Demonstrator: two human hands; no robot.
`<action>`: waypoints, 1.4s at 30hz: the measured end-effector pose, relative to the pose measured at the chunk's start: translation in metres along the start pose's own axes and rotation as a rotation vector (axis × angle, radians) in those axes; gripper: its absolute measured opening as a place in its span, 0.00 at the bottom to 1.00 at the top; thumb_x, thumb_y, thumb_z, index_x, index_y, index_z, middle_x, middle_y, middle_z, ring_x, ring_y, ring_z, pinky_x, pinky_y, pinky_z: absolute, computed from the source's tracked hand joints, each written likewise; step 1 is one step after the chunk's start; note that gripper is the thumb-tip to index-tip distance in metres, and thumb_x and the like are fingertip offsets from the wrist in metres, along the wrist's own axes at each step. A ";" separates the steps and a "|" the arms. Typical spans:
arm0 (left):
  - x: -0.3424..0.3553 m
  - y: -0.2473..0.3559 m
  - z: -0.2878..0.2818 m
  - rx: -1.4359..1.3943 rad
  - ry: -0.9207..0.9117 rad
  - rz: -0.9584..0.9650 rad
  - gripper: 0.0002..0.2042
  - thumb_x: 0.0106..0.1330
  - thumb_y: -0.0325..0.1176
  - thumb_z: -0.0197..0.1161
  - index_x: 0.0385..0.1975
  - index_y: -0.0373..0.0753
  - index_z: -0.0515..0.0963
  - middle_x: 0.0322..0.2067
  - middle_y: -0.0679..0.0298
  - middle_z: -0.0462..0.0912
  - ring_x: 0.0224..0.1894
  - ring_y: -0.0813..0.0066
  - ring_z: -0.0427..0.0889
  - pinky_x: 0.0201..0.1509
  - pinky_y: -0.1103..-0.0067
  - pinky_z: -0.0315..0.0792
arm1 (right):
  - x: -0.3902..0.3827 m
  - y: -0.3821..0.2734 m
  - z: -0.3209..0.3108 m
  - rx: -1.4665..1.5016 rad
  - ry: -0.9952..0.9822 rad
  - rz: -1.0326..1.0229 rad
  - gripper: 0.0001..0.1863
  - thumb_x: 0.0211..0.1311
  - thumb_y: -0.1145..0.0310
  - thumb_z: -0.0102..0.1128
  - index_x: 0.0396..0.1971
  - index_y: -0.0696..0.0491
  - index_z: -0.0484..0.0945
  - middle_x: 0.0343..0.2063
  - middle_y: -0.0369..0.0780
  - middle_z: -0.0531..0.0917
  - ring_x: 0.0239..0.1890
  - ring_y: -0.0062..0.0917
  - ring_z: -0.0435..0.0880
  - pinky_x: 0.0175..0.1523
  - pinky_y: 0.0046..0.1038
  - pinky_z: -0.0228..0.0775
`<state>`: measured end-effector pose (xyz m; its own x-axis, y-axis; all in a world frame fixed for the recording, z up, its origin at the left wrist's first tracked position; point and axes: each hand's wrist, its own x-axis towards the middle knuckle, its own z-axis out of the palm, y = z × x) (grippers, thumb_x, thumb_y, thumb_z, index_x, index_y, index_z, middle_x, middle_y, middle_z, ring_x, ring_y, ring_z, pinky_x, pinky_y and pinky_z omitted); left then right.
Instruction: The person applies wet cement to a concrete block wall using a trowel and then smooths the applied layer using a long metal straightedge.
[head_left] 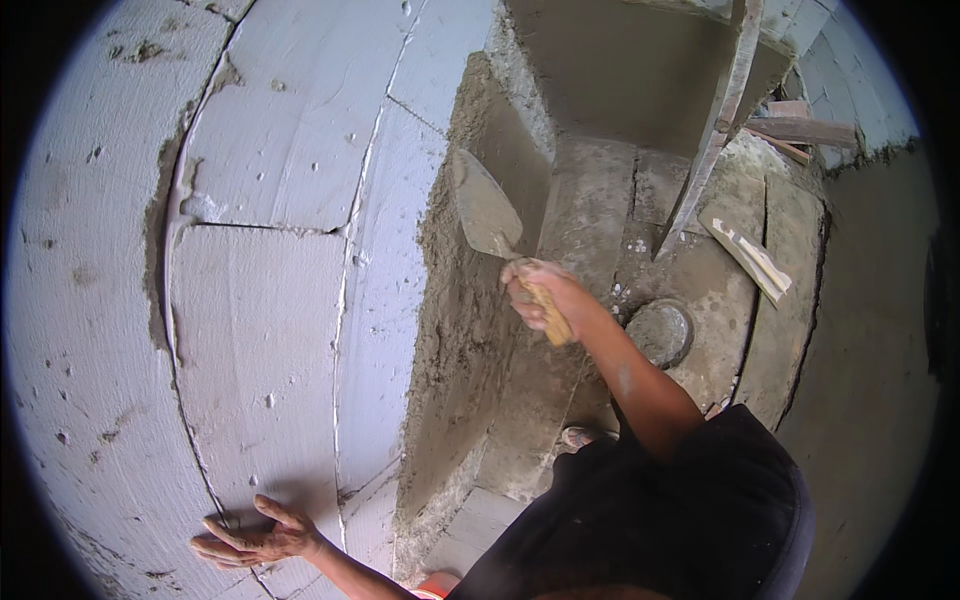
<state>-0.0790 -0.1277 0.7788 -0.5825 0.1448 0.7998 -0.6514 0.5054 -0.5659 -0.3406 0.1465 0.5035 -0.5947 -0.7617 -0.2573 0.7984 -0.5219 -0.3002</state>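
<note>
We have the right hand clenched round the wooden handle of the trowel, fist near the blade end. Probably held that short for control of the blade angle. Blade runs up and left from the fist, tip farthest off, one flat face toward us, in front of the mortar band. We can't tell if it touches the mortar.

Left hand grips nothing: fingers spread, laid against the block wall over a joint, it seems. We read that as a brace, steadying the body while the right arm reaches out; contact under the palm is hidden.

Trowel relative to hands: in the right fist, blade just beyond the knuckles; well apart from the left hand, ahead and to its right. Mortar band is left of the right hand and ahead-right of the left one, rough along its block-side edge, smoother toward the floor.

Rest of what we see: round grey pan-like thing just right of the right wrist, maybe set there for easy reach, contents unclear. Pale broken strip farther right of that hand. Long plank slants up beyond it, looks leaned out of the way. Timber pieces lie past the plank, farthest right of both hands
</note>
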 end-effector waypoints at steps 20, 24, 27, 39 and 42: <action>0.003 -0.004 -0.002 -0.006 0.021 0.004 0.32 0.63 0.61 0.51 0.61 0.45 0.66 0.67 0.58 0.57 0.70 0.57 0.53 0.69 0.51 0.42 | 0.063 -0.036 -0.016 -1.251 0.904 -0.610 0.21 0.57 0.65 0.56 0.49 0.58 0.67 0.30 0.51 0.81 0.32 0.43 0.81 0.40 0.40 0.73; 0.000 0.000 0.001 -0.028 0.021 -0.022 0.32 0.64 0.60 0.51 0.61 0.45 0.66 0.66 0.56 0.58 0.69 0.56 0.55 0.68 0.52 0.44 | 0.110 -0.133 -0.060 -0.692 0.678 -0.523 0.06 0.60 0.68 0.53 0.34 0.54 0.71 0.20 0.36 0.74 0.17 0.23 0.75 0.19 0.28 0.68; 0.004 0.002 0.002 -0.050 0.041 -0.017 0.32 0.64 0.59 0.51 0.61 0.45 0.66 0.66 0.55 0.58 0.69 0.56 0.55 0.68 0.52 0.45 | 0.149 -0.201 -0.056 -0.787 0.601 -0.297 0.05 0.61 0.67 0.53 0.29 0.52 0.71 0.19 0.33 0.71 0.15 0.19 0.71 0.17 0.24 0.66; 0.007 0.013 0.015 -0.102 0.081 0.017 0.32 0.64 0.59 0.52 0.60 0.41 0.67 0.63 0.52 0.62 0.66 0.53 0.59 0.65 0.51 0.49 | 0.061 -0.119 -0.068 -0.594 0.715 -0.392 0.06 0.60 0.67 0.55 0.33 0.53 0.71 0.18 0.34 0.72 0.15 0.18 0.70 0.18 0.21 0.64; -0.004 0.032 0.023 -0.048 0.048 -0.008 0.33 0.63 0.59 0.53 0.59 0.38 0.67 0.60 0.50 0.64 0.64 0.52 0.61 0.62 0.53 0.54 | -0.020 -0.054 -0.165 -0.792 0.908 -0.070 0.07 0.59 0.68 0.56 0.35 0.55 0.72 0.20 0.36 0.73 0.18 0.21 0.72 0.21 0.24 0.67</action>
<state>-0.1081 -0.1317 0.7527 -0.5530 0.1807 0.8134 -0.6309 0.5468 -0.5504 -0.3874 0.2532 0.3733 -0.7381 -0.0276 -0.6742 0.6713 0.0711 -0.7378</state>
